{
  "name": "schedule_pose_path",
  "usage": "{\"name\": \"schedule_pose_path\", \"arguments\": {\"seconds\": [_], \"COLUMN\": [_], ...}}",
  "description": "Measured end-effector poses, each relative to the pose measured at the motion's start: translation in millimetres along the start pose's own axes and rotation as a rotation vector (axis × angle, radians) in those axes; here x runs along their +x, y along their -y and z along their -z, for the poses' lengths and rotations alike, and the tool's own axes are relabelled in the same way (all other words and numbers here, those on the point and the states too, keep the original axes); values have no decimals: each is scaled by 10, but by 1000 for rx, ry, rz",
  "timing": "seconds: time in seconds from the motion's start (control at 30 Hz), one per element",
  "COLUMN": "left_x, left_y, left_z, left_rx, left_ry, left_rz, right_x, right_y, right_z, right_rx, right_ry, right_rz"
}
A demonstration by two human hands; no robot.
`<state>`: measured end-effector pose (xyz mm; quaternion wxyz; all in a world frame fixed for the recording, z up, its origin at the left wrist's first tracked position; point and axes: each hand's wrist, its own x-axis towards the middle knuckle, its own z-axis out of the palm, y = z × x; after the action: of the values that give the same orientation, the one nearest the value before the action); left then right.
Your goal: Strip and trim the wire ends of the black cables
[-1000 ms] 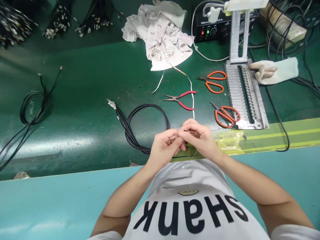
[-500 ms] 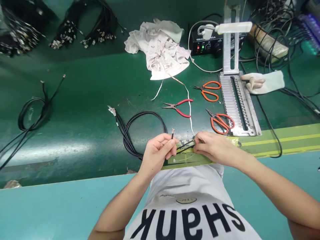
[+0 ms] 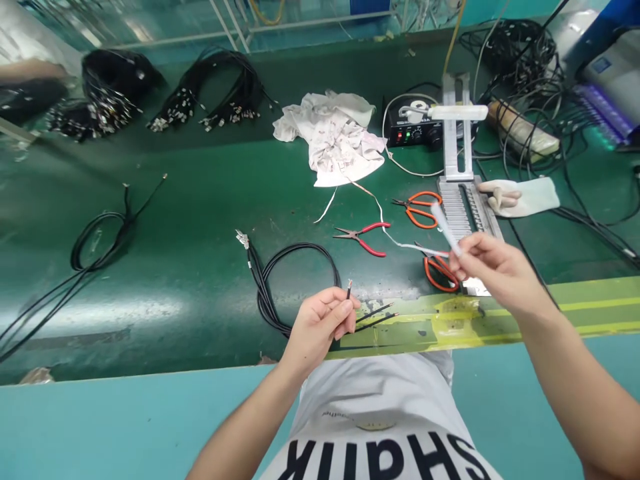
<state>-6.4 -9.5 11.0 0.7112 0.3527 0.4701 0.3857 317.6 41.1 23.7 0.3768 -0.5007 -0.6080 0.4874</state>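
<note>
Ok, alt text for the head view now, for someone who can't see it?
Over a green workbench, the left hand pinches the end of a black cable while the right hand holds up a white strip. Red-handled pliers and orange scissors lie beyond.

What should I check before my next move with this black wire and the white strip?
1. The black wire is pinched in the left hand, bared tip up: ok.
2. The white strip is gripped in the right hand: ok.
3. Wire tip and strip brought together: not ok, they are apart.
4. Strip clear of the red pliers: cannot tell, it passes right by a handle.
5. The loose wire ends on the yellow tape are clear of both hands: ok.
</note>
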Motion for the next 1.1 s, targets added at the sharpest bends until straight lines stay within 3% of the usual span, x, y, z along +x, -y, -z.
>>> {"name": "schedule_pose_path", "arguments": {"seconds": [0.07, 0.13, 0.33, 0.47, 0.7, 0.83, 0.93, 1.1], "left_x": [14, 20, -38, -95, -43, -41, -63, -103], "left_y": [-10, -15, -19, -9, 22, 29, 30, 14], "left_z": [-15, -29, -34, 9, -11, -43, -65, -124], "left_rx": [5, 10, 12, -16, -15, -3, 7, 3], "left_ry": [-2, -1, -6, 1, 18, 20, 11, 0], "left_rz": [6, 12, -12, -17, 0, 3, -1, -31], "right_x": [7, 114, 930, 1318, 1541, 1846, 2135, 2416], "right_y": [85, 163, 194, 65, 15, 52, 61, 75], "right_z": [-79, -180, -427, -415, -350, -393, -518, -918], "right_rx": [-165, -319, -677, -739, -849, -900, -914, -873], "right_ry": [240, 353, 45, 36, 162, 100, -16, -85], "right_rz": [8, 55, 182, 185, 233, 200, 127, 1]}}
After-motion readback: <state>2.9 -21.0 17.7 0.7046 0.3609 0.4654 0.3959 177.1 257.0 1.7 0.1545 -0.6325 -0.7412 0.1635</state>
